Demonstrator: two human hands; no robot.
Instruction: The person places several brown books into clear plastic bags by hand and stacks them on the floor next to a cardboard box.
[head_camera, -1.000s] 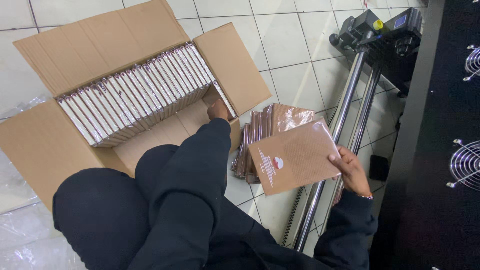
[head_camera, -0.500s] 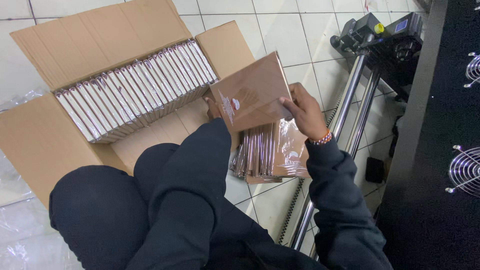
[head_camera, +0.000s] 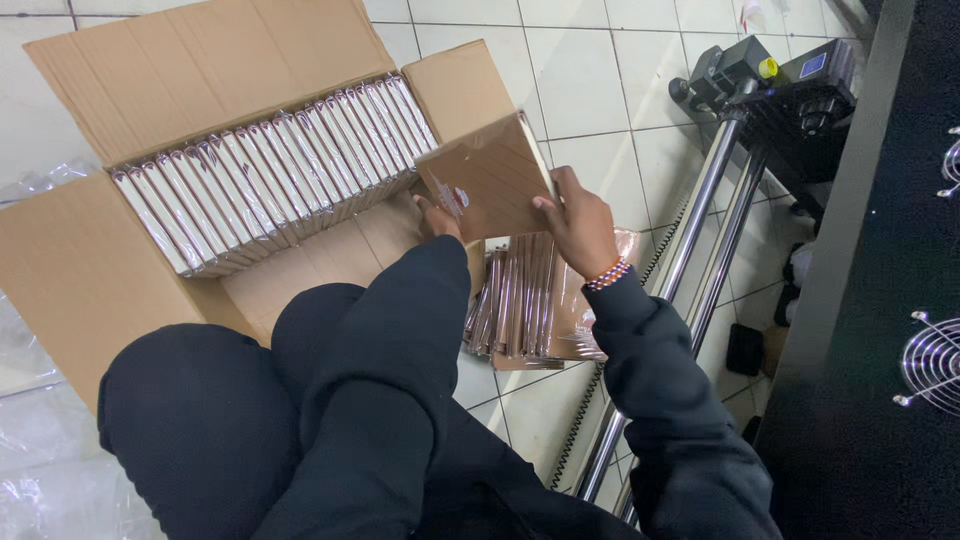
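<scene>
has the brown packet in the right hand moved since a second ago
Yes. The brown packet went from beside the metal rails over to the cardboard box.

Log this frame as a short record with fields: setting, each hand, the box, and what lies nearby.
setting: tiled floor, person seated at an open cardboard box
left hand: at the lower edge of a flat brown packet
right hand: grips the same packet's right edge
box contents: row of packets standing on edge
nearby: pile of wrapped packets, metal rails

packets (head_camera: 280, 180) in box (head_camera: 90, 270), stack (head_camera: 530, 300) right
</scene>
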